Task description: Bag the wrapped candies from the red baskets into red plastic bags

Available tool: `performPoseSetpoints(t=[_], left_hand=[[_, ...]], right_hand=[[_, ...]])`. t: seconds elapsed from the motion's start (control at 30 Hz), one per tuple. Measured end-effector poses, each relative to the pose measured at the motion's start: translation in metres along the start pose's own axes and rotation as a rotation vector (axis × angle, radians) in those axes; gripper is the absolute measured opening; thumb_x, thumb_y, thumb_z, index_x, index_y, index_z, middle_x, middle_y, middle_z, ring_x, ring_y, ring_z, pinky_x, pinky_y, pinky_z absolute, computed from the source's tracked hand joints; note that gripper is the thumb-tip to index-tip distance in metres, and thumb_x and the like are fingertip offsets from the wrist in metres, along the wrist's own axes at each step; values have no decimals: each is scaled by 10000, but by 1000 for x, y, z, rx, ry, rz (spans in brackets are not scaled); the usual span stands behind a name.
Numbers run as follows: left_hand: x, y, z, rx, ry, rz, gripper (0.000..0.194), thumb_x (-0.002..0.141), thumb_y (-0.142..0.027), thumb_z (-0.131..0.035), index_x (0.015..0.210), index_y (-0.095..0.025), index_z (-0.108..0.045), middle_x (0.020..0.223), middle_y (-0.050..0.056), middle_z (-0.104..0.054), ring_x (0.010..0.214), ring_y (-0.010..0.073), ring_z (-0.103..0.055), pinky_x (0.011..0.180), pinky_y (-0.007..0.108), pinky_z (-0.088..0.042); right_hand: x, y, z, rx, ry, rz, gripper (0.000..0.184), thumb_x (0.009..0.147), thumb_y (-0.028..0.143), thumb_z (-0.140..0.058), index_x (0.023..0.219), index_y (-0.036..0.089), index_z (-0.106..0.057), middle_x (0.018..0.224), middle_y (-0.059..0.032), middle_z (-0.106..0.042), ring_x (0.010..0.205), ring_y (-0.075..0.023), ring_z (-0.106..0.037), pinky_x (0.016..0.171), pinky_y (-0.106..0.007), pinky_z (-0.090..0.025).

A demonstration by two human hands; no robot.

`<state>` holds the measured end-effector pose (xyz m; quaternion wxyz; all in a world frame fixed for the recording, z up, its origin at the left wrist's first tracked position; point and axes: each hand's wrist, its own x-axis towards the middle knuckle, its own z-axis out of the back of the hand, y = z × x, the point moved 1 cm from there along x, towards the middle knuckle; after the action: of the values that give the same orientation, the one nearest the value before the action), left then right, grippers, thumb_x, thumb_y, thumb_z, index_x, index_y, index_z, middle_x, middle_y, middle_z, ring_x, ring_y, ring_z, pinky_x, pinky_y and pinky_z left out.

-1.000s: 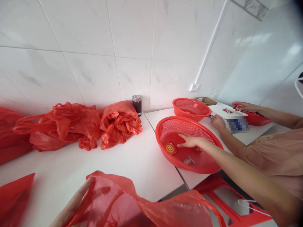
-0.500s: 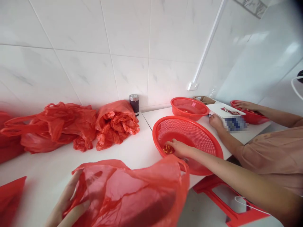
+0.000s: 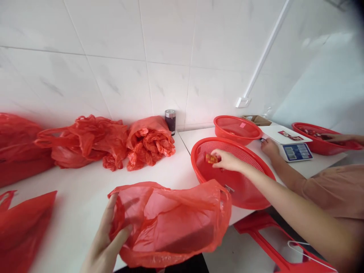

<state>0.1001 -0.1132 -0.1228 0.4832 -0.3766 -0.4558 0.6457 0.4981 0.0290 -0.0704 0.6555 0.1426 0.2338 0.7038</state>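
My left hand (image 3: 106,239) grips the edge of a thin red plastic bag (image 3: 170,223), thumb on one side and fingers on the other. The bag's mouth gapes, and it hangs over the table's near edge. My right hand (image 3: 228,160) pinches a small red-and-gold wrapped packet (image 3: 211,158) inside a large red perforated basket (image 3: 195,172), raised above its bottom. A small silvery piece (image 3: 229,188) lies low in that basket, too small to name. The bag's right handle loop overlaps the basket's near side.
Crumpled red bags (image 3: 91,142) and a dark tumbler (image 3: 170,122) stand along the tiled wall. Behind is a second red basket (image 3: 218,131). A co-worker's hand (image 3: 270,148) rests near a digital scale (image 3: 298,152) bearing packets; another basket (image 3: 315,146) stands beyond. A red stool (image 3: 273,246) is below.
My right hand has lifted the packet up from the basket's bottom. The bag's mouth is spread wider toward me. The view has shifted left, and the scale's display shows.
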Motion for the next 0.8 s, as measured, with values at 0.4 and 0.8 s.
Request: performPoseSetpoints(t=[0.4, 0.8], left_hand=[[-6, -27, -27, -47, 68, -48, 712, 859, -336, -489, 1496, -339, -172, 1585, -27, -165, 1449, 222, -107, 1173, 464, -74], [4, -1, -3, 109, 14, -167, 571, 769, -502, -592, 1295, -320, -469, 1305, 73, -558, 1068, 285, -609, 807, 377, -570]], right_hand=[[-69, 146, -85, -107, 423, 388, 449, 735, 162, -640, 1174, 208, -556, 1154, -92, -584, 1040, -250, -572, 813, -350, -478], [-65, 48, 3, -67, -59, 70, 323, 851, 347, -567, 1160, 254, -586, 1114, -72, -640, 939, -196, -628, 800, -325, -496]])
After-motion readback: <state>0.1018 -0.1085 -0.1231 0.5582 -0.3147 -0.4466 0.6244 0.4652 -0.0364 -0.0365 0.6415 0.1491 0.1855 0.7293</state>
